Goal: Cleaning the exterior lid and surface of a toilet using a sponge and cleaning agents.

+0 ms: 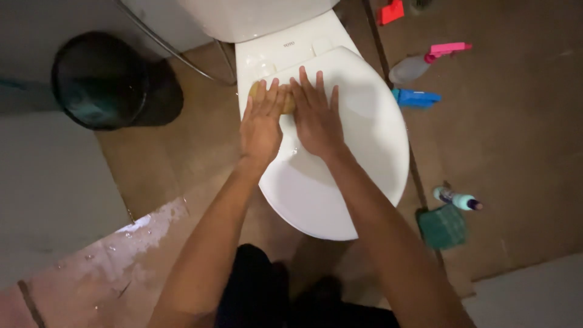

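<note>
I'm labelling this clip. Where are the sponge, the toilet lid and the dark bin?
sponge [288,104], head view, yellow edge showing between the hands
toilet lid [364,133], head view, bare white top
dark bin [100,79], head view, its round top
</note>
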